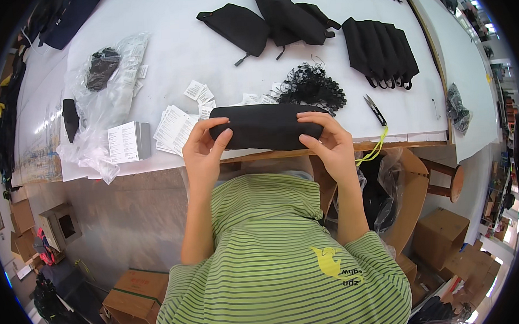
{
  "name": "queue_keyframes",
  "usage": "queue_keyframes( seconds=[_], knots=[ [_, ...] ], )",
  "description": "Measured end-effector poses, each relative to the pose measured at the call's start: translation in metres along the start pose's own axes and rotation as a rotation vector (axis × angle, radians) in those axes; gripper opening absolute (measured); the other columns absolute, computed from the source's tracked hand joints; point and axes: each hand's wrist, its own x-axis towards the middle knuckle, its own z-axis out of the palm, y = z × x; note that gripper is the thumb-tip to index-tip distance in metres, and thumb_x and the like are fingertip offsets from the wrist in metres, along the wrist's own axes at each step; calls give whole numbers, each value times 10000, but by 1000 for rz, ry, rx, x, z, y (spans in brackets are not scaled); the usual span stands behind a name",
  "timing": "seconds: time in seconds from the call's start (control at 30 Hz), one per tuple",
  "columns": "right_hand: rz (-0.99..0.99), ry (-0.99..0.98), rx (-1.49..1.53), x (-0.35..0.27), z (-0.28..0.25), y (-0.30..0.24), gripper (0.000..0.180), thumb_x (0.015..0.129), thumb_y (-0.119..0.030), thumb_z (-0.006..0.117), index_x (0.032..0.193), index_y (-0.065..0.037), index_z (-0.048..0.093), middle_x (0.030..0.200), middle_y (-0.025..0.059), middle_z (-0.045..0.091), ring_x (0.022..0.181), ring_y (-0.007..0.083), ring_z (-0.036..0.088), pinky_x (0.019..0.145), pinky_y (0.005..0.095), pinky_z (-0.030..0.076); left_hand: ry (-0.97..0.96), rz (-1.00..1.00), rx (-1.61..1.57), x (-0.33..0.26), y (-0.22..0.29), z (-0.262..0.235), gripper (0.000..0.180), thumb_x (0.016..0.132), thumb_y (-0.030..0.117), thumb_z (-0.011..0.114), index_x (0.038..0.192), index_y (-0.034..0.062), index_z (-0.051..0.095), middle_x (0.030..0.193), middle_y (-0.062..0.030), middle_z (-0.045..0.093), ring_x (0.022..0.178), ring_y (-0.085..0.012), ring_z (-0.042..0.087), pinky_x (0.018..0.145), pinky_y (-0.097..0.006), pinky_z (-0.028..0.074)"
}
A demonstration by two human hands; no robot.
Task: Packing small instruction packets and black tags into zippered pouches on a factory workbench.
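Between my two hands I hold a black fabric pouch, long and narrow, level above the table's front edge. My left hand pinches its left end, thumb in front and fingers along the top. At the other end my right hand grips it the same way. Just behind the pouch lie loose white printed tags and a tangled heap of thin black cords. A pair of thread snips with a yellow-green cord rests right of my right hand.
Several black pouches lie in a row at the right, with more black bags at the back. Clear plastic bags and a stack of white cards are on the left. An open carton stands below the table's edge, near a wooden stool.
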Motion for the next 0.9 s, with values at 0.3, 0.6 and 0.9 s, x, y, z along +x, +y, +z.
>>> queue_keyframes(
  seconds=[0.3,0.6,0.9],
  knots=[
    [106,226,-174,3,-54,-10,261,751,-40,737,1006,-33,685,937,47,673,667,61,563,648,201,471,-46,26,25,-1,5,12,264,842,-13,612,1104,14,588,1186,-85,530,831,-114,562,702,-245,498],
    [-247,935,279,78,-277,-3,270,881,-160,656,1020,58,578,932,94,603,748,171,606,740,288,526,81,27,1200,7,-13,-61,543,784,122,679,1296,84,503,1427,-168,335,1326,-369,275,1080,-479,264],
    [93,1164,514,146,-408,110,325,780,-41,739,1006,103,555,979,174,584,731,276,627,579,274,557,41,-3,1147,11,-18,-67,523,783,137,685,1279,83,531,1396,-151,444,1301,-327,391,1065,-400,317]
  ],
)
